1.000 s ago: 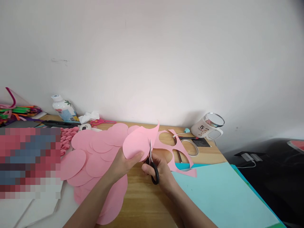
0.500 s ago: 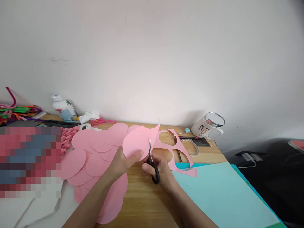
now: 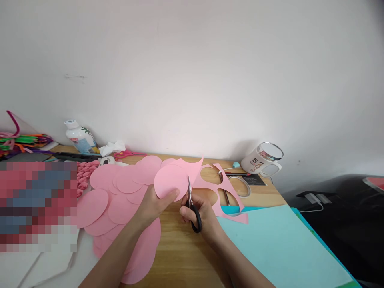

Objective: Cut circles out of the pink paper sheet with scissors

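My left hand (image 3: 156, 206) pinches a piece of pink paper (image 3: 171, 180), its thumb on top and the other fingers hidden underneath. The paper has a rounded outline, with a curved offcut strip trailing at its upper right. In my right hand (image 3: 199, 212) is a pair of scissors (image 3: 194, 218) with black handles, the blades pointing up at the right edge of the paper. Many pink paper circles (image 3: 126, 210) lie overlapped in a pile under and left of my left hand. Right of the scissors lies a pink paper scrap (image 3: 220, 186) with round holes.
A white mug (image 3: 259, 160) and a roll of tape (image 3: 240, 187) stand right of centre. Light blue sheets (image 3: 279, 244) cover the right side. At the back left are a white bottle (image 3: 80, 138), pink scissors (image 3: 130, 154), a tissue (image 3: 112, 149) and pipe cleaners (image 3: 27, 140).
The offcut strip at the paper's upper right has dropped lower and tilted to the right. Both hands stay almost in place, still holding the paper and the scissors.
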`<state>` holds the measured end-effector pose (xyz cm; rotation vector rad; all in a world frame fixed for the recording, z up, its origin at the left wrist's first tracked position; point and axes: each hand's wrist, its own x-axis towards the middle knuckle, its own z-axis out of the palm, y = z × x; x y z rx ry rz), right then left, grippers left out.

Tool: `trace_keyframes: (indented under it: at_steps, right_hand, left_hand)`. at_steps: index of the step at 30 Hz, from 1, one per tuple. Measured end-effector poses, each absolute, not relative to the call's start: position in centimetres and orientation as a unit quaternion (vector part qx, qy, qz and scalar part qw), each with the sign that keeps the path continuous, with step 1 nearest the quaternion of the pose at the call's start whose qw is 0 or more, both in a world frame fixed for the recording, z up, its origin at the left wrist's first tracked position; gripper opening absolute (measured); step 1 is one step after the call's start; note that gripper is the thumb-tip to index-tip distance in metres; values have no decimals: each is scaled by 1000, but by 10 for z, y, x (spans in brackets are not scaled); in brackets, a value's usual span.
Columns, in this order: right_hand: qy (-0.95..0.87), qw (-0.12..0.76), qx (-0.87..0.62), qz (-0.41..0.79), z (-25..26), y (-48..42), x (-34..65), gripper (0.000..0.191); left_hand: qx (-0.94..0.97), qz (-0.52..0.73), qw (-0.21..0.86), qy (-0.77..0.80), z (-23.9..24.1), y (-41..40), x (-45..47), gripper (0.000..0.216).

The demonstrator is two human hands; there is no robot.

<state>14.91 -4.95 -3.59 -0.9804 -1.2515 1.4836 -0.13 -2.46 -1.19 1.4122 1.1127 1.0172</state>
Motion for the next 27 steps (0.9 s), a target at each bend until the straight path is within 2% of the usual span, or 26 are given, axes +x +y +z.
trace_keyframes:
  at_steps: [27]
  right_hand:
    - [-519,455,-398,604,-43,-49,151,36]
  left_hand:
    - [579,431,517,459,-11,-24,-1,28]
